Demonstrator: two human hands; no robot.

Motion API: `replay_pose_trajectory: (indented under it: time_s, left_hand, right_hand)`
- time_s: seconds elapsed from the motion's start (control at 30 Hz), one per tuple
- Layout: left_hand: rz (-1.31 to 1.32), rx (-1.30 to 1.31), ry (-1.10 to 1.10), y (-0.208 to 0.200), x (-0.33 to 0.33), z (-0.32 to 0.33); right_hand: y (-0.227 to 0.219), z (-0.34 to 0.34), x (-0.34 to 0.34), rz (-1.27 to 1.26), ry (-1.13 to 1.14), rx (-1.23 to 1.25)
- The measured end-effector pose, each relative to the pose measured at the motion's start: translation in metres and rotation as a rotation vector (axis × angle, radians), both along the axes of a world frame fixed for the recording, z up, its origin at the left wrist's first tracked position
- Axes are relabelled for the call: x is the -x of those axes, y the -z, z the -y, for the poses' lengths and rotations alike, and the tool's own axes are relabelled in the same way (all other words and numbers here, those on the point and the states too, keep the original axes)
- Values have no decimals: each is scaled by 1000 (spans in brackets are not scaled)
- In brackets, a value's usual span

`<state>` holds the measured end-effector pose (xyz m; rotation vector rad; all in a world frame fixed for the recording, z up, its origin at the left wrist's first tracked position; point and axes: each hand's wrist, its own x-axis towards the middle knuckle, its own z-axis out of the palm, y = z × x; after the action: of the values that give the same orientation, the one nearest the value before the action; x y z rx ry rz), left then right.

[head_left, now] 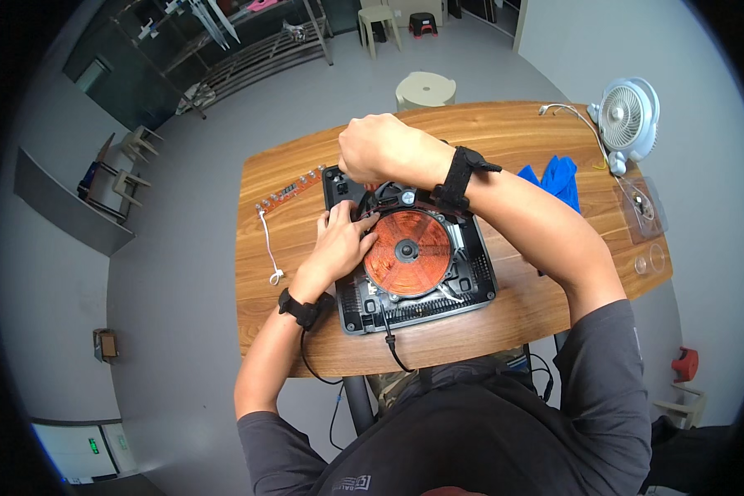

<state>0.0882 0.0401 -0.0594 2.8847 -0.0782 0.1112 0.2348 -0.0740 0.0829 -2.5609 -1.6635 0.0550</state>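
Note:
An opened induction cooker base point(465, 295) lies on the wooden table with a round copper coil point(397, 273) exposed inside its black housing. My left hand point(336, 240) rests at the left edge of the coil, its index finger and thumb spread apart over the rim. Above the far left part of the housing, my right hand point(376, 149) is closed in a fist. A small reddish bit shows under that fist, but what it grips is hidden. Dark wires run between my hands and the coil. A black power cord point(391, 341) leaves the housing's near side.
A strip circuit board point(289, 191) with a white cable lies left of the housing. Blue cloth or gloves point(556, 182) lie to the right. A small fan point(625, 120) stands at the far right corner, near a clear plastic tray point(641, 208) and clear round pieces point(656, 258).

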Motion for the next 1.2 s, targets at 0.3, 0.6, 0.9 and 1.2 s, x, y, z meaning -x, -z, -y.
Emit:
replay_pose_trajectory:
  time_s: [0.3, 0.6, 0.9, 1.2]
  left_hand:
    - [21, -5, 2, 2, 0, -2]
    - [-1, -12, -7, 4, 3, -2]
    - [0, -32, -12, 5, 2, -3]
    - [-13, -48, -11, 2, 2, -1]
  right_hand:
    - [-2, 9, -8, 4, -131, -9]
    - [-9, 10, 1, -34, 24, 50]
    - [9, 6, -8, 11, -78, -108]
    - [-3, 10, -16, -160, -138, -5]
